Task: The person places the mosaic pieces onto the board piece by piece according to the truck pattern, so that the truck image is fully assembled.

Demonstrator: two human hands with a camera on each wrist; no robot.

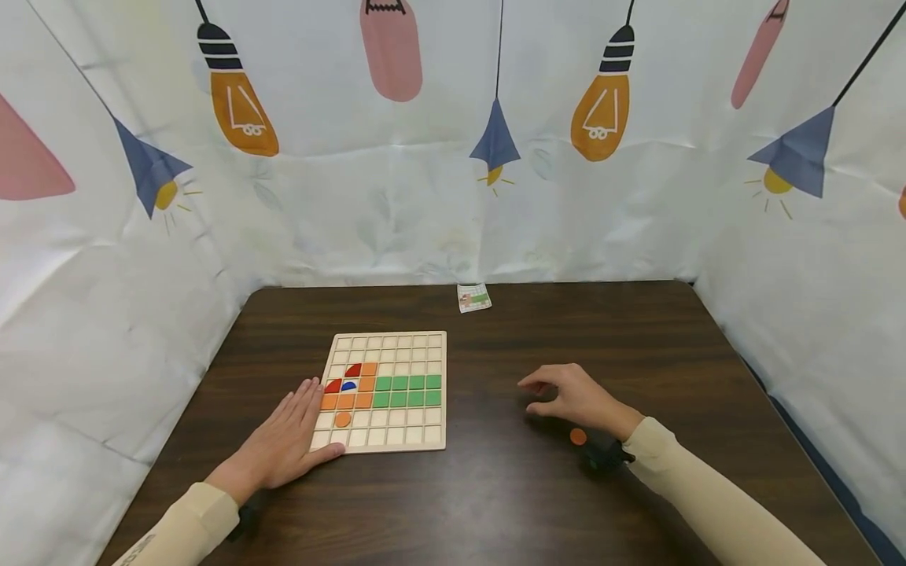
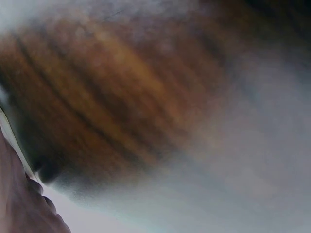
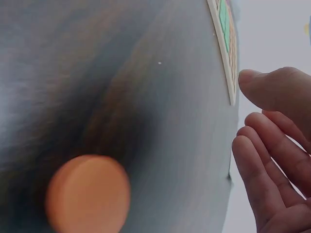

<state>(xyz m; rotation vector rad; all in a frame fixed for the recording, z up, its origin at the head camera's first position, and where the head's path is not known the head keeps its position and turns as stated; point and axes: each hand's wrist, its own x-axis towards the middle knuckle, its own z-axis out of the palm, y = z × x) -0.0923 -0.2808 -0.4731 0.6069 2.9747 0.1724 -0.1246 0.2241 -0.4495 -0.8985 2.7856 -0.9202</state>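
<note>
A square wooden grid board [image 1: 414, 436] lies on the left half of the table. Flat coloured pieces fill some of its cells: green squares [image 1: 399, 391], orange squares [image 1: 345, 401], red quarter-round pieces [image 1: 353, 370], a blue half-round piece [image 1: 349, 386] and an orange disc [image 1: 343, 420]. My left hand [image 1: 286, 440] rests with straight fingers along the board's left edge, thumb at its near corner. Right of the board, my right hand [image 1: 576, 397] hovers over the table, fingers loosely bent, thumb apart, holding nothing. Another orange disc [image 3: 90, 194] lies on the table below the right wrist.
The dark wood-grain table [image 1: 495, 503] reaches back to a pale patterned cloth [image 1: 439, 220], which also hangs at both sides. At the table's far edge is a small printed card [image 1: 473, 299]. The left wrist view is mostly blurred tabletop.
</note>
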